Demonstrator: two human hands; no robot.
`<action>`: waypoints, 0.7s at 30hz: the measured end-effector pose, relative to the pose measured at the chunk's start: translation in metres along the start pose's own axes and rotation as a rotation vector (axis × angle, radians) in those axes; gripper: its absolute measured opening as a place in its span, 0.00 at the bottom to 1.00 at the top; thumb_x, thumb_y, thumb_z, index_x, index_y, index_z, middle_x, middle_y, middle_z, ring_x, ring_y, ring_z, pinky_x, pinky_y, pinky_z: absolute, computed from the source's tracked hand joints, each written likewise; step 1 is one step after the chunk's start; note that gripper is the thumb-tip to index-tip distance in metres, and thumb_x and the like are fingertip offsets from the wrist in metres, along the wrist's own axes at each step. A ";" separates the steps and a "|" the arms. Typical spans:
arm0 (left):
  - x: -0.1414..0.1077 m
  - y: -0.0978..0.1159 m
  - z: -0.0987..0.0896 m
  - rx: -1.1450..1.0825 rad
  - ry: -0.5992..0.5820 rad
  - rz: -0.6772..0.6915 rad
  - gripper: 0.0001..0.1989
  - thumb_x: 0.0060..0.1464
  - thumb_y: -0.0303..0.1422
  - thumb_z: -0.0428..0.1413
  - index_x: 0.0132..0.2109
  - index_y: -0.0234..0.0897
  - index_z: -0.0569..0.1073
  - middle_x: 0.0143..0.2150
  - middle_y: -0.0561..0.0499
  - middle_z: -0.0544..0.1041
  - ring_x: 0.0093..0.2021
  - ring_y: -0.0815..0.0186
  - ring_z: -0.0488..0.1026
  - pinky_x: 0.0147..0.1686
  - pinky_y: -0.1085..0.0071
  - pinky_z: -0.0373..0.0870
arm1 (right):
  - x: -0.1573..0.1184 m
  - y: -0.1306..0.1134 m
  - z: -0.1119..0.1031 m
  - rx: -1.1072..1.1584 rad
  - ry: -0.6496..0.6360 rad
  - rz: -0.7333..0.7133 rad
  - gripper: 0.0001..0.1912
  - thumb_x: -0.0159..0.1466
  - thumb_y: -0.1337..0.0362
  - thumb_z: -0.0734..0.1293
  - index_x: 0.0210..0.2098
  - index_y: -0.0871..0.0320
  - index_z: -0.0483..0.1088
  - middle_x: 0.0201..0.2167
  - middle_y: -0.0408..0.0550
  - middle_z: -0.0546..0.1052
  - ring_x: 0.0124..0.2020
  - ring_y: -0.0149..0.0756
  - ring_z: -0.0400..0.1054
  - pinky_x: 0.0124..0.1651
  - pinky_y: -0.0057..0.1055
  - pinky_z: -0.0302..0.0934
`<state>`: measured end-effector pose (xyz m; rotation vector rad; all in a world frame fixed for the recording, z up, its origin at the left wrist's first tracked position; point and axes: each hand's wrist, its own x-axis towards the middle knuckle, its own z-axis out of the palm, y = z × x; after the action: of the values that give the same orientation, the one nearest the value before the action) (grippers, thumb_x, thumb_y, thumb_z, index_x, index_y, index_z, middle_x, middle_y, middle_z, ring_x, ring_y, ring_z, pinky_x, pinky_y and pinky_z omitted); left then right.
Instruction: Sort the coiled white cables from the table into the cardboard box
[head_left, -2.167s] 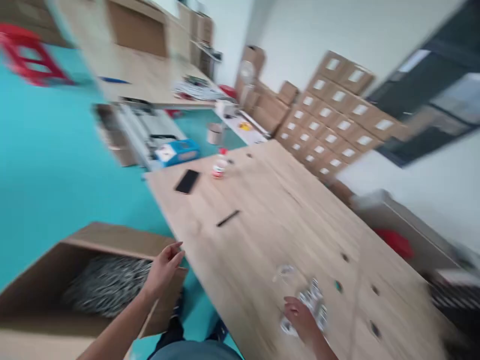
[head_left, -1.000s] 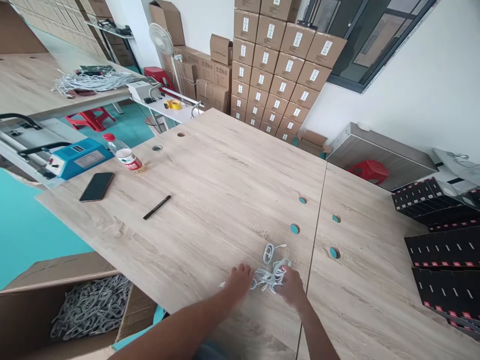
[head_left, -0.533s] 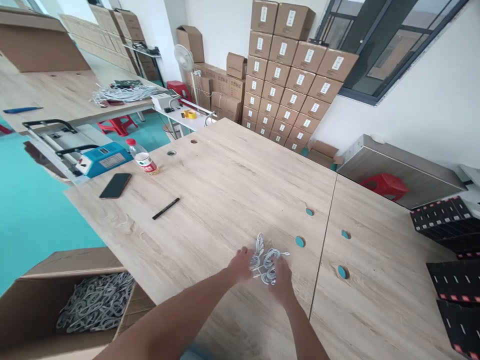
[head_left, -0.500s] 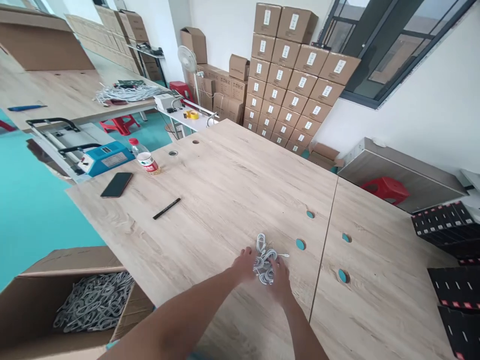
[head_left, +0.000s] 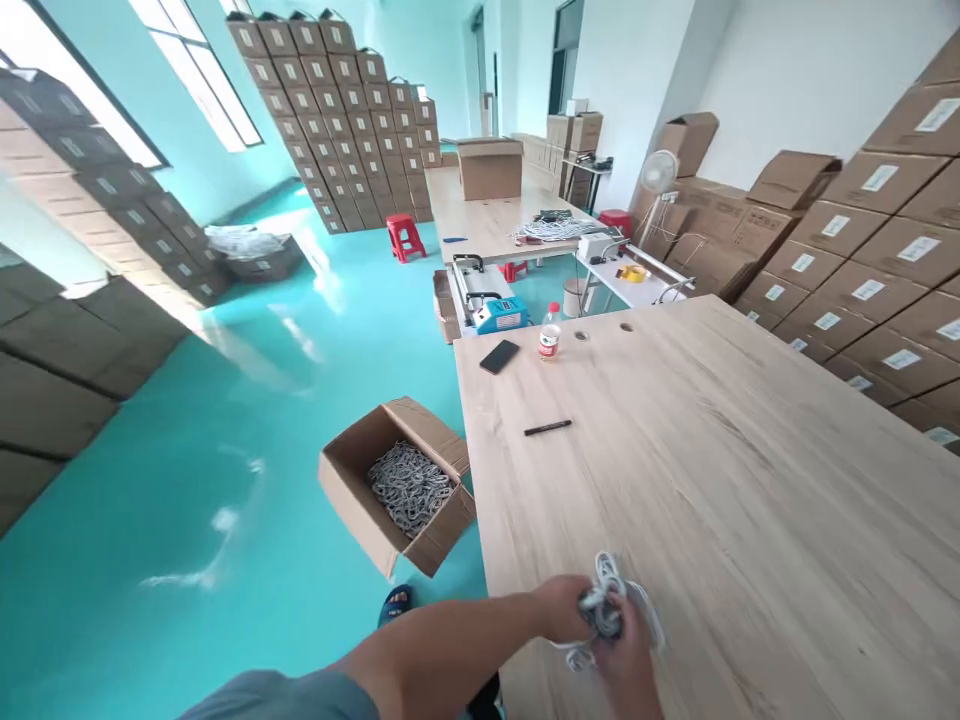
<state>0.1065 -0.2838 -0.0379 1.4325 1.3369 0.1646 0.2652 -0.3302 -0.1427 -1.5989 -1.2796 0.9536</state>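
Note:
A bunch of coiled white cables [head_left: 609, 575] is gathered between my two hands over the near part of the wooden table [head_left: 675, 470]. My left hand [head_left: 564, 608] grips the bunch from its left side. Fingers of my right hand [head_left: 626, 640] wrap round it from the right and below. Loose loops stick out past the right hand, and a small coil hangs under the left. To the left, on the floor, an open cardboard box [head_left: 352, 500] holds a heap of similar grey-white cables [head_left: 411, 487].
On the table lie a black pen [head_left: 547, 428] and a phone [head_left: 499, 356], with a red-capped bottle [head_left: 550, 333] beside them. A blue machine [head_left: 501, 315] stands past the table's far edge. Stacked cartons [head_left: 885, 250] line the right wall. A sandal [head_left: 395, 603] shows near the box.
My view has swung left, bringing the whole floor box into sight. The cables, spread on the table under both hands before, are now bunched up in them.

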 end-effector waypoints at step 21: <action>-0.148 -0.251 -0.398 -0.519 0.544 -0.398 0.40 0.45 0.26 0.58 0.67 0.29 0.59 0.44 0.42 0.78 0.36 0.57 0.74 0.28 0.68 0.68 | 0.049 -0.243 0.389 -0.221 -0.857 -0.038 0.38 0.48 0.74 0.69 0.60 0.52 0.70 0.62 0.50 0.75 0.64 0.50 0.67 0.69 0.48 0.59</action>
<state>-0.3813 -0.2245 0.0039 0.6830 1.8235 0.6202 -0.1663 -0.1945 -0.0513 -1.3391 -2.0327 1.6072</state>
